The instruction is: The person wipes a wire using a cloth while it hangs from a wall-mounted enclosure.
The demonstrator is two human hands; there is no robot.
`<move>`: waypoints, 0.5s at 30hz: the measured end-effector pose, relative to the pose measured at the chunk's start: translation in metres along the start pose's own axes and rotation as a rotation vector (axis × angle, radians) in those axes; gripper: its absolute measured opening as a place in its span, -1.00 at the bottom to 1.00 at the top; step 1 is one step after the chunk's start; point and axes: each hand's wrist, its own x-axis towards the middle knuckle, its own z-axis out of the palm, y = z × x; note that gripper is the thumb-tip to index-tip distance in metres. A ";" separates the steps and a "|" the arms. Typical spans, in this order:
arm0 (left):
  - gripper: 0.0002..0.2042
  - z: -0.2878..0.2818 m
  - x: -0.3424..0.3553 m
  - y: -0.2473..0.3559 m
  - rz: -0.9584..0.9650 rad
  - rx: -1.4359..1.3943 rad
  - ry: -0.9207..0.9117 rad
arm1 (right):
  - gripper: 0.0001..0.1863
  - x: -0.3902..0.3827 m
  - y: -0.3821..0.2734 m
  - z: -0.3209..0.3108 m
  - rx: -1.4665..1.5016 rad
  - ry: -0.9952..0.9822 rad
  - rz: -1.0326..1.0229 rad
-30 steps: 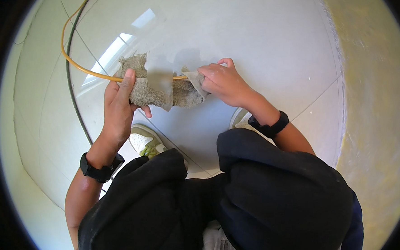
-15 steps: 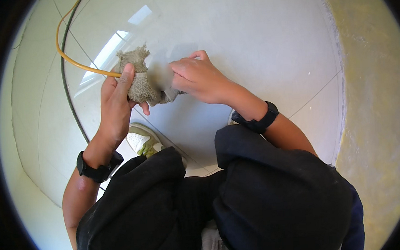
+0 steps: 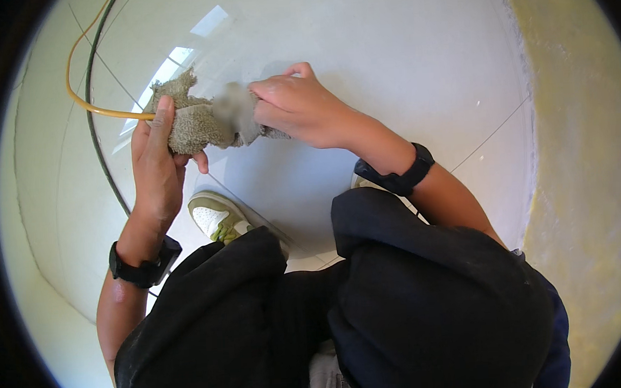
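A ragged grey-brown cloth (image 3: 193,128) stretches between my hands above the floor. My left hand (image 3: 155,142) is closed around its left part, thumb on top, at the spot where a thin yellow hose or cable (image 3: 120,113) runs in under the thumb. My right hand (image 3: 299,110) is closed at the other end, fingers curled, with a bit of cloth showing beneath them. Between the hands a greyish patch is blurred, and I cannot make out what lies there. The right fingertips are partly hidden.
A black cable (image 3: 95,128) curves along the pale tiled floor (image 3: 401,56) at the left. My shoe (image 3: 212,212) stands below the cloth, between my black-trousered knees and hands. A yellowish, rough-looking surface (image 3: 578,145) borders the tiles on the right.
Both hands have shifted left and slightly up with the cloth. The left moved farther, so the cloth spans a wider gap. The yellow line has swung left with it.
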 end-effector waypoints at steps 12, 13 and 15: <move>-0.63 -0.015 0.004 0.003 -0.015 0.034 0.103 | -0.83 -0.022 0.009 0.004 -0.030 -0.017 0.220; -0.63 -0.019 0.004 0.003 -0.001 0.037 0.061 | -0.84 -0.026 0.010 0.006 -0.037 0.023 0.208; -0.64 -0.029 0.003 0.004 0.028 0.043 -0.017 | -0.83 -0.035 0.011 0.006 -0.009 0.051 0.251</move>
